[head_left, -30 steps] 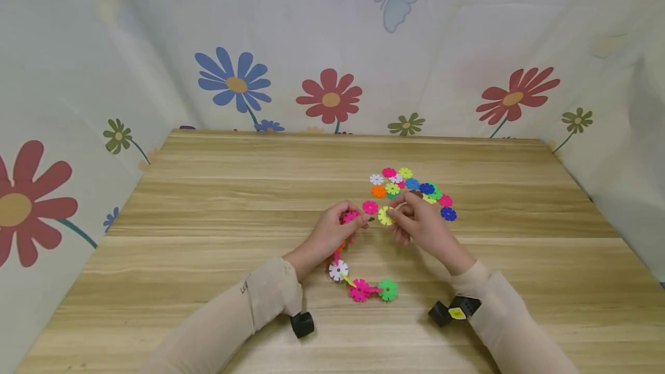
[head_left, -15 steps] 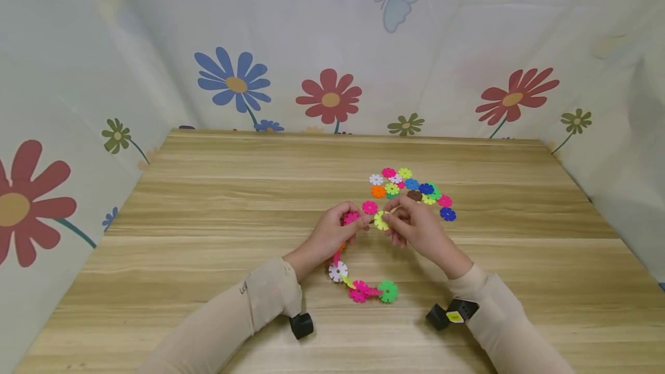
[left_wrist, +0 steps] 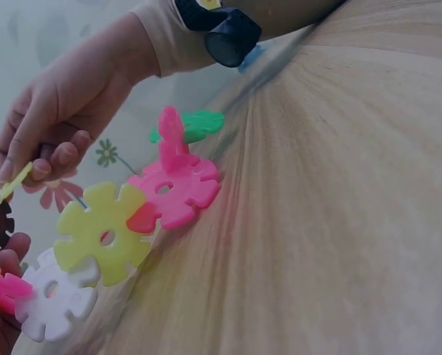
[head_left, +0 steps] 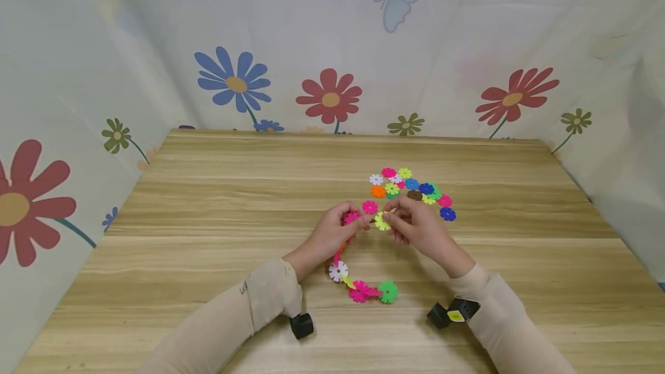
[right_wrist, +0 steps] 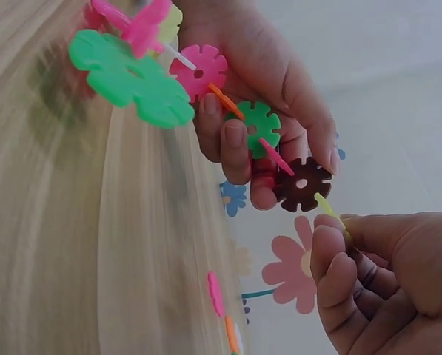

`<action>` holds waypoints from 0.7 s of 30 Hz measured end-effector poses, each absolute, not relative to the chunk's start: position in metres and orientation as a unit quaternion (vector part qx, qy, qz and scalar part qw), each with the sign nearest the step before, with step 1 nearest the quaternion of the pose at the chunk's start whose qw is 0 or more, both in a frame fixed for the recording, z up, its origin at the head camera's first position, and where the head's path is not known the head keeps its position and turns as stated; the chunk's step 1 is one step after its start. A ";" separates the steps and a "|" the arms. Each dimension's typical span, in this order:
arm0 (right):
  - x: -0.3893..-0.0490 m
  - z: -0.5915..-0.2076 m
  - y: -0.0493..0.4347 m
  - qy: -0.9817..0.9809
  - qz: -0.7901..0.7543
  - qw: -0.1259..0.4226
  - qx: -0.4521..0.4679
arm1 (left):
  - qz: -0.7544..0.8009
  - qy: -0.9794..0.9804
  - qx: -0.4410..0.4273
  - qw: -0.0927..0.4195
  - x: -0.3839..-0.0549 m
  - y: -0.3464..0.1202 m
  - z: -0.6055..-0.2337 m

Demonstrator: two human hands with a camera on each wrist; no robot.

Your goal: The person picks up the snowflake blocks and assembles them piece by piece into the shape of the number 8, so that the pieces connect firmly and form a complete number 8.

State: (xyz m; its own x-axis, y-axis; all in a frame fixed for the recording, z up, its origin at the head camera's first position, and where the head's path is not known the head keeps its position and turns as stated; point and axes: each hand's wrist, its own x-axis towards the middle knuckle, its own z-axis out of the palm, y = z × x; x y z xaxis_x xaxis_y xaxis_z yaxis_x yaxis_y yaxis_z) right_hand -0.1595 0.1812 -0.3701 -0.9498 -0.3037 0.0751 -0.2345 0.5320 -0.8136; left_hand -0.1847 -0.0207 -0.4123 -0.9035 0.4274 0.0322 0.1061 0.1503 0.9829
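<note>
My left hand (head_left: 332, 228) grips one end of a chain of notched plastic snowflake discs, with a brown disc (right_wrist: 303, 184) standing out at its fingertips. In the right wrist view, pink, orange and green discs (right_wrist: 259, 130) run along its curled fingers. The rest of the chain hangs toward me: a white disc (head_left: 338, 271), a yellow disc (left_wrist: 104, 233), pink discs (left_wrist: 178, 192) and a green end disc (head_left: 387, 292). Between thumb and forefinger, my right hand (head_left: 423, 229) pinches a yellow disc (head_left: 382, 221), its edge right at the brown disc's rim.
Loose discs in several colours lie on the wooden table (head_left: 234, 178) beyond my hands, among them an orange disc (head_left: 378, 191), a dark blue disc (head_left: 448, 214) and a pink disc (head_left: 370, 207). A flower-printed curtain (head_left: 291, 33) stands behind the table.
My right hand has moved a little left, bringing the yellow disc up to the brown disc. The left hand stays in place, and the past half second shows hardly any movement.
</note>
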 end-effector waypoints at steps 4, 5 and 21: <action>-0.160 -0.373 0.180 0.872 -0.460 0.027 -0.164 | 0.623 0.749 0.182 0.131 -0.184 -0.020 -0.413; -0.160 -0.373 0.179 0.872 -0.460 0.023 -0.166 | 0.623 0.749 0.183 0.133 -0.184 -0.020 -0.413; -0.163 -0.385 0.170 0.862 -0.482 0.007 -0.157 | 0.631 0.741 0.182 0.139 -0.185 -0.019 -0.413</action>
